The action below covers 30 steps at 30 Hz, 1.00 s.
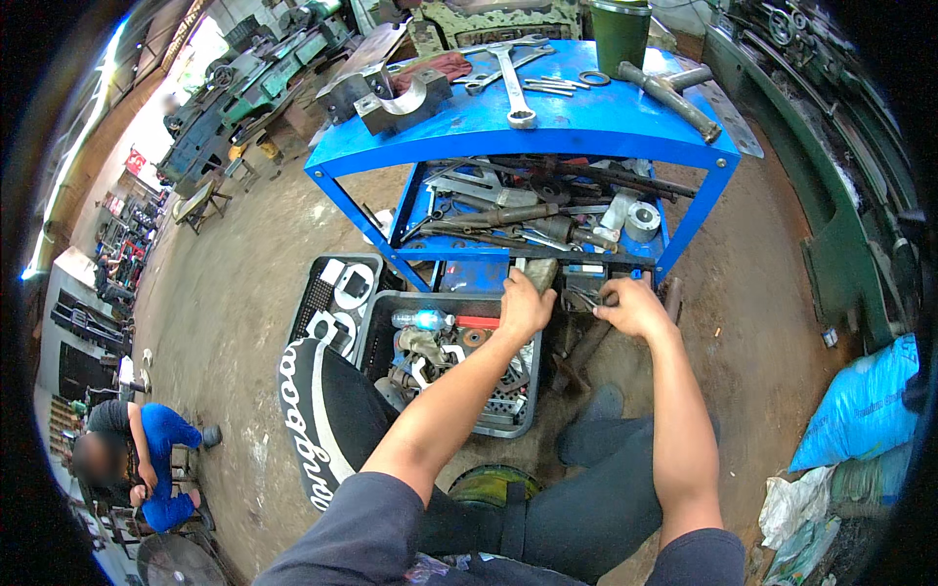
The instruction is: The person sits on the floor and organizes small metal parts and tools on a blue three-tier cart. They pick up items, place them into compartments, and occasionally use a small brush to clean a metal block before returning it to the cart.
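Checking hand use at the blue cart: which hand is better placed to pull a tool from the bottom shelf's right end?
Probably the right hand: it already rests among the metal tools at that end. The left hand is nearer the shelf's middle, above the grey crate.

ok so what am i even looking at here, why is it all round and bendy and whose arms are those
This is one picture from a wide fisheye camera worn on a person's head, looking down, so straight edges bend near the rim. The two bare arms rising from the bottom are the wearer's own. The left hand grips a greyish metal piece at the lowest shelf of a blue metal cart. The right hand reaches among dark tools there; what it holds is unclear. On top of the cart lie a large spanner, a hammer and a green container. A grey crate of parts sits on the floor. Another person in blue crouches at lower left.
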Each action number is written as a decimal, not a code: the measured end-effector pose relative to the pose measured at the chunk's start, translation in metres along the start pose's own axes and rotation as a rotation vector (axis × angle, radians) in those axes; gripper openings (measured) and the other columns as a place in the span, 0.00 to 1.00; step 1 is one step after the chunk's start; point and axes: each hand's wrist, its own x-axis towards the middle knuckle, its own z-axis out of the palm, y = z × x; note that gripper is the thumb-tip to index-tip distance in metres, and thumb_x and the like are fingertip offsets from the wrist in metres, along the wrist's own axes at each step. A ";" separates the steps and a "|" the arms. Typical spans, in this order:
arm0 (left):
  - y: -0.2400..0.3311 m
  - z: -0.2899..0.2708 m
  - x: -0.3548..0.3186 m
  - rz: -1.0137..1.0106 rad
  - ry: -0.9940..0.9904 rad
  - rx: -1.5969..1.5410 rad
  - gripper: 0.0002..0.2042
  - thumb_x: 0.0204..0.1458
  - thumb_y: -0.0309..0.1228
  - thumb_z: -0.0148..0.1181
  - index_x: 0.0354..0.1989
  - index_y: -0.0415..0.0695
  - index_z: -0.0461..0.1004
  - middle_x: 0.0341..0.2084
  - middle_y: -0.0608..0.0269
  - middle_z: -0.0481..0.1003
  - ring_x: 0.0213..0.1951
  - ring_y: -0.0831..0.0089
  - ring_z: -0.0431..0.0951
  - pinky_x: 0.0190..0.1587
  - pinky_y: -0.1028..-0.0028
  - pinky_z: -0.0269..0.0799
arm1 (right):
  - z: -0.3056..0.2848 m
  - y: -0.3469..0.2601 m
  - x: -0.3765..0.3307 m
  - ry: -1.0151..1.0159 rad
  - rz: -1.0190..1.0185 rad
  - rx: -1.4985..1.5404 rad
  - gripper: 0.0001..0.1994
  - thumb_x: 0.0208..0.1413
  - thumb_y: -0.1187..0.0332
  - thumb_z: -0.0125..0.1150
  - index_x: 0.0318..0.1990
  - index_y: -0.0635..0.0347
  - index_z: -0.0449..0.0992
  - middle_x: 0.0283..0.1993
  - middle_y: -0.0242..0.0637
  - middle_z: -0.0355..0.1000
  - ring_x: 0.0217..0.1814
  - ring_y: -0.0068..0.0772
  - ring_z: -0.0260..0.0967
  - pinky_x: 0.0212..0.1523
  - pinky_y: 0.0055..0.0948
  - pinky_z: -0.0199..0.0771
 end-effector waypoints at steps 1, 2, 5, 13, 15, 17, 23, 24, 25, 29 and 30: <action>0.001 0.002 -0.004 0.013 -0.019 0.010 0.39 0.54 0.43 0.68 0.62 0.28 0.54 0.50 0.21 0.70 0.51 0.28 0.76 0.57 0.47 0.74 | 0.000 -0.001 0.000 -0.052 0.010 -0.025 0.21 0.51 0.58 0.74 0.49 0.60 0.84 0.42 0.51 0.83 0.54 0.53 0.78 0.64 0.44 0.70; 0.001 0.004 -0.008 0.001 -0.054 0.031 0.37 0.56 0.42 0.67 0.65 0.34 0.53 0.50 0.21 0.70 0.51 0.28 0.76 0.56 0.47 0.74 | 0.000 -0.002 -0.001 -0.099 0.047 0.042 0.23 0.51 0.58 0.74 0.52 0.61 0.82 0.43 0.54 0.82 0.54 0.54 0.78 0.62 0.43 0.73; 0.003 0.001 -0.011 0.035 -0.186 0.214 0.37 0.58 0.42 0.65 0.67 0.36 0.52 0.50 0.20 0.70 0.50 0.27 0.76 0.56 0.47 0.75 | 0.001 -0.004 -0.001 -0.126 0.058 0.101 0.25 0.51 0.58 0.74 0.54 0.62 0.81 0.45 0.55 0.81 0.54 0.55 0.78 0.59 0.44 0.76; 0.023 0.011 0.000 -0.012 -0.449 0.643 0.40 0.61 0.53 0.58 0.72 0.38 0.51 0.57 0.39 0.75 0.54 0.56 0.82 0.52 0.61 0.80 | 0.003 -0.007 -0.001 -0.153 0.023 0.055 0.26 0.51 0.58 0.74 0.55 0.64 0.80 0.47 0.56 0.81 0.54 0.55 0.79 0.57 0.44 0.77; 0.025 0.009 0.005 0.024 -0.463 0.608 0.44 0.58 0.59 0.60 0.71 0.36 0.52 0.58 0.41 0.75 0.56 0.57 0.81 0.54 0.62 0.79 | 0.003 -0.007 -0.001 -0.158 0.019 0.045 0.26 0.51 0.58 0.74 0.55 0.64 0.80 0.48 0.55 0.81 0.54 0.54 0.79 0.57 0.44 0.77; 0.026 -0.001 0.009 0.078 -0.491 0.601 0.50 0.54 0.64 0.61 0.71 0.34 0.52 0.59 0.41 0.74 0.59 0.56 0.79 0.57 0.62 0.77 | 0.003 -0.006 -0.001 -0.165 0.007 0.043 0.25 0.52 0.60 0.74 0.55 0.64 0.80 0.49 0.54 0.81 0.54 0.53 0.79 0.56 0.42 0.78; 0.012 -0.083 0.073 0.288 -0.600 0.665 0.30 0.47 0.58 0.71 0.43 0.39 0.84 0.44 0.46 0.83 0.49 0.52 0.84 0.53 0.56 0.80 | -0.004 0.000 -0.002 -0.120 -0.012 -0.036 0.27 0.51 0.57 0.74 0.56 0.62 0.80 0.48 0.53 0.82 0.57 0.55 0.77 0.73 0.53 0.55; -0.001 -0.096 0.081 0.324 -0.314 0.670 0.18 0.49 0.45 0.70 0.35 0.39 0.85 0.35 0.44 0.84 0.41 0.51 0.86 0.48 0.56 0.82 | -0.008 0.002 -0.002 -0.114 0.006 0.022 0.26 0.51 0.56 0.74 0.54 0.61 0.81 0.48 0.52 0.82 0.58 0.56 0.76 0.77 0.58 0.41; -0.012 -0.109 0.098 0.288 -0.259 0.603 0.12 0.52 0.36 0.64 0.36 0.40 0.85 0.36 0.42 0.83 0.43 0.48 0.85 0.48 0.54 0.81 | -0.012 0.003 -0.001 -0.082 -0.004 -0.033 0.25 0.51 0.57 0.74 0.53 0.60 0.81 0.48 0.52 0.82 0.57 0.55 0.77 0.73 0.52 0.55; -0.049 -0.113 0.127 0.416 -0.184 0.532 0.16 0.56 0.28 0.56 0.53 0.48 0.80 0.51 0.39 0.77 0.54 0.44 0.78 0.57 0.51 0.76 | -0.035 0.005 0.002 0.069 0.041 0.137 0.22 0.50 0.58 0.74 0.50 0.61 0.82 0.47 0.53 0.82 0.51 0.52 0.80 0.53 0.41 0.79; -0.054 -0.109 0.131 0.419 -0.152 0.519 0.15 0.58 0.30 0.56 0.53 0.48 0.80 0.51 0.40 0.77 0.54 0.44 0.78 0.57 0.52 0.76 | -0.041 0.004 0.006 0.074 0.078 0.163 0.22 0.51 0.58 0.74 0.50 0.61 0.83 0.46 0.53 0.82 0.50 0.51 0.81 0.52 0.43 0.79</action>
